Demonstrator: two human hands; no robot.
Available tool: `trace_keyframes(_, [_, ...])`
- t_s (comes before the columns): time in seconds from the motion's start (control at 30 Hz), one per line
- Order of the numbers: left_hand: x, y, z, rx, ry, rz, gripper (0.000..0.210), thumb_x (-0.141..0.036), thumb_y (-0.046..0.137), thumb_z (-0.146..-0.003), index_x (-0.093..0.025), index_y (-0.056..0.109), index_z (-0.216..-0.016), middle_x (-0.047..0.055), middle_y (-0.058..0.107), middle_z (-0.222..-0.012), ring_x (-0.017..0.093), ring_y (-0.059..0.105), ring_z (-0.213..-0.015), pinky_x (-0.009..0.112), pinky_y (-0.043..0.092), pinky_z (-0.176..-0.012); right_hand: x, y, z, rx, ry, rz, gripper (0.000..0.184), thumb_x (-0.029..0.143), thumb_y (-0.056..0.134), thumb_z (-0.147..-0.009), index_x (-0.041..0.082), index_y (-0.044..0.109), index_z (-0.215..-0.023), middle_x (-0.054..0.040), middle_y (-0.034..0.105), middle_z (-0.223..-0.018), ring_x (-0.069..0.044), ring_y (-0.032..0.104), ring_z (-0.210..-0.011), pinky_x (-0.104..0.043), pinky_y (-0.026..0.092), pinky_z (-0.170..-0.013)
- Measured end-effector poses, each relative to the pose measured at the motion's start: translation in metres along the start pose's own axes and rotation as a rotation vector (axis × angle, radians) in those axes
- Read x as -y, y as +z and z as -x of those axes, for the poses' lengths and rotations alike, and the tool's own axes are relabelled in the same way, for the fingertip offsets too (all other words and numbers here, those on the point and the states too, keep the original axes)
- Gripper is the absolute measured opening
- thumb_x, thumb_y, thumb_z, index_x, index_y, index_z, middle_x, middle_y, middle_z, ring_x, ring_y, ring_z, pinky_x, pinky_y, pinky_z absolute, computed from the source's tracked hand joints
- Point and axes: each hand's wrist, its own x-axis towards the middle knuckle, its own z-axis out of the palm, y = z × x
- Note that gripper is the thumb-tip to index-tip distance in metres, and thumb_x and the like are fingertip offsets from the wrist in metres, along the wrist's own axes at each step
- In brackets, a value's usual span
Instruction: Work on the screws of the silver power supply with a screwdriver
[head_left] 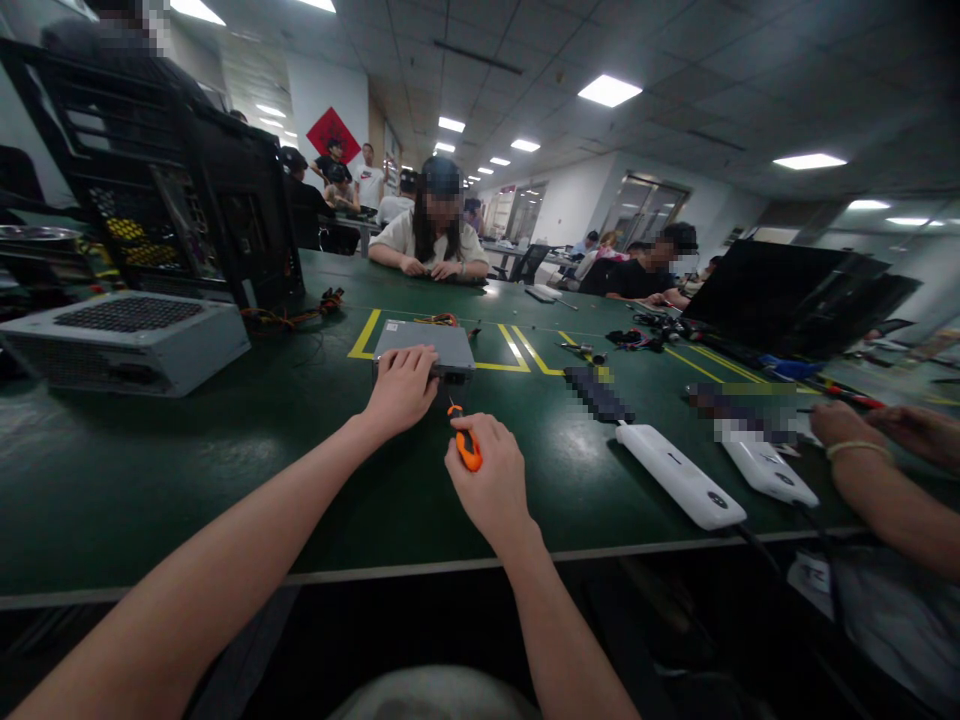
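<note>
A small grey computer power supply (442, 345) lies on the green table in front of me, with coloured wires at its back. My left hand (407, 385) grips its near left corner, fingers over the top and thumb at the front face. In my right hand (491, 475) is an orange and black screwdriver (469, 452), closed in the fingers. Its thin tip points up toward the front of the power supply, near the dark socket; whether it touches cannot be made out.
At left stand a larger grey power supply (142, 340) and an open black computer case (172, 190). White power banks (679, 475) with cables lie at right, near a co-worker's hands (862, 435). Loose screwdrivers (583, 350) and black cables (652, 328) lie beyond. Another person (431, 235) sits opposite.
</note>
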Motion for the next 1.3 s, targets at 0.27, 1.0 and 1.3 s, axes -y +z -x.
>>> trace_keyframes(0.27, [-0.001,-0.001,0.000,0.007,0.000,0.014,0.034,-0.025,0.039,-0.085,-0.015,0.050,-0.116,0.012,0.051,-0.128,0.025,0.044,-0.117,0.042,0.027,-0.098,0.001,0.000,-0.001,0.002,0.094,-0.055,0.026,0.036,0.042,-0.087,0.019,0.050,-0.105,-0.0011,0.058,-0.078,-0.016,0.055,-0.068,-0.028,0.040,-0.066])
trace_keyframes(1.0, [-0.001,0.000,-0.001,-0.012,-0.010,0.021,0.032,-0.025,0.040,-0.085,-0.015,0.050,-0.114,0.012,0.052,-0.127,0.026,0.045,-0.116,0.043,0.028,-0.097,0.002,-0.001,-0.002,-0.003,0.058,-0.040,0.026,0.039,0.045,-0.087,0.019,0.051,-0.102,-0.0032,0.059,-0.083,-0.017,0.055,-0.075,-0.032,0.040,-0.072])
trace_keyframes(1.3, [-0.006,-0.010,0.004,-0.023,0.074,0.048,0.039,-0.020,0.037,-0.086,-0.017,0.045,-0.125,0.013,0.045,-0.135,0.025,0.037,-0.126,0.045,0.025,-0.102,-0.002,-0.002,-0.001,-0.045,-0.063,0.021,0.013,0.021,0.050,-0.082,0.020,0.059,-0.091,-0.0047,0.056,-0.086,-0.017,0.051,-0.080,-0.029,0.041,-0.073])
